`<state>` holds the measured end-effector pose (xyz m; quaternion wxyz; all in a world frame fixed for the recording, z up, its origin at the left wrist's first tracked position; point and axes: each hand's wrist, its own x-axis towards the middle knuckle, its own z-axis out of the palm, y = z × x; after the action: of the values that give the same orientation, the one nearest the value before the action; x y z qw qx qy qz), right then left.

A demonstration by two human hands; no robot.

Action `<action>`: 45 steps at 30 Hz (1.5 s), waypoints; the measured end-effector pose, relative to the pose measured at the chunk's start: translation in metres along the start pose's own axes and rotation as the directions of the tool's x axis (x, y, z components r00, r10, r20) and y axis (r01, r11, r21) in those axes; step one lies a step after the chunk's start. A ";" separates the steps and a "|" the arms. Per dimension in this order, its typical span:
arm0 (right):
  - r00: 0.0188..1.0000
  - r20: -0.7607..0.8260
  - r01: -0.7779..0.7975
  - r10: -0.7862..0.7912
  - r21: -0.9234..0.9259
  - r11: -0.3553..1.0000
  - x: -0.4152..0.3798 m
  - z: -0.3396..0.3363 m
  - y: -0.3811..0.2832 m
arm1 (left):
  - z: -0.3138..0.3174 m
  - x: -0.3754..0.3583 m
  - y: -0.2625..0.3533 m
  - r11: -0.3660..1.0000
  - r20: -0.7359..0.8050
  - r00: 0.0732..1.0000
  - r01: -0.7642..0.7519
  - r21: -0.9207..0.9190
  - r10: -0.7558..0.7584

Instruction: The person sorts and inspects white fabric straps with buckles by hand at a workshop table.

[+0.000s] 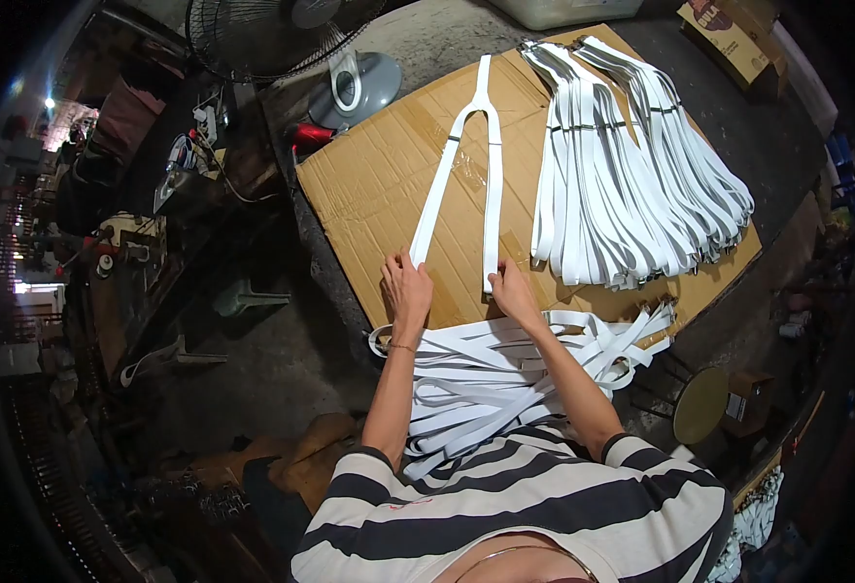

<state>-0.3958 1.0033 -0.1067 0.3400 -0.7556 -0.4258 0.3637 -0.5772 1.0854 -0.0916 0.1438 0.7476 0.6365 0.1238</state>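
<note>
A pair of white Y-shaped suspenders (pixel 436 194) lies spread on a flat cardboard sheet (pixel 369 194), its single tail pointing away from me. My left hand (pixel 408 291) grips the lower end of the left strap, with the fingers closed over it. At the end of the right strap, my right hand (pixel 517 293) holds on between thumb and fingers. Small dark sliders cross both straps near the fork. Below my hands, a loose heap of white straps (pixel 476 374) spreads from the cardboard's near edge toward my body.
Two stacked bundles of white suspenders, a nearer bundle (pixel 588 185) and a farther bundle (pixel 685 165), lie at right. Behind the cardboard stands a fan (pixel 287 29) with a grey base (pixel 374 87). A printed carton (pixel 729 44) sits far right; a round stool (pixel 701 406) stands below.
</note>
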 end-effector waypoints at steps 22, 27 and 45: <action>0.899 0.297 0.417 -0.323 -0.356 0.836 -0.212 -0.140 0.033 | -0.072 -0.297 -0.048 0.956 0.339 0.896 -0.244 -0.163 0.286; 0.851 0.337 0.523 -0.404 -0.458 0.719 -0.201 -0.122 0.069 | -0.043 -0.312 -0.069 0.949 0.256 0.915 -0.314 -0.033 0.311; 0.807 -0.022 0.437 -0.591 -0.651 0.620 -0.237 -0.143 0.029 | -0.065 -0.301 -0.007 0.947 -0.019 0.947 -0.320 -0.032 0.320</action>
<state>-0.3527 0.7512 0.0026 0.2112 -0.7056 -0.6764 -0.0014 -0.6551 0.7933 -0.0349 0.1304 0.8375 0.5055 0.1614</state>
